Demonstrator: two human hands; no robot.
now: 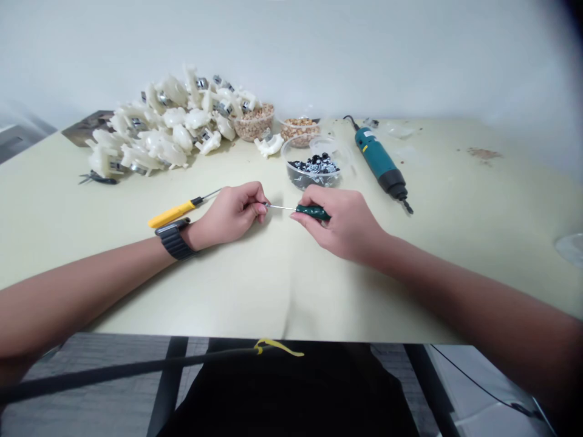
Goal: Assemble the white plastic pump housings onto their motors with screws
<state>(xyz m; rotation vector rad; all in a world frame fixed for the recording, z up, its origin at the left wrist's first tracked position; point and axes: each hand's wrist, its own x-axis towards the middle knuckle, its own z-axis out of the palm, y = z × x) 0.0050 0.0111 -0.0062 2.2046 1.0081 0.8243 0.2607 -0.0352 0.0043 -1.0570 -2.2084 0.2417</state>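
My right hand (342,220) is closed around the dark green handle of a screwdriver (313,211), whose thin metal shaft points left. At the tip of that shaft, my left hand (237,211) pinches a small dark piece with thumb and forefinger. The piece is mostly hidden, so its kind does not show. Both hands are just above the table. Behind them stands a round clear tub (314,167) of small black and silvery parts. A yellow-handled screwdriver (172,213) lies behind my left wrist, its tip partly covered by the hand.
White plastic pieces with metal parts form a heap (168,130) at the back left, with black pliers (98,178) before it. Two tubs of small brownish parts (254,123) stand behind. A teal power screwdriver (381,162) lies back right. A black cable (136,367) crosses below the table's front edge.
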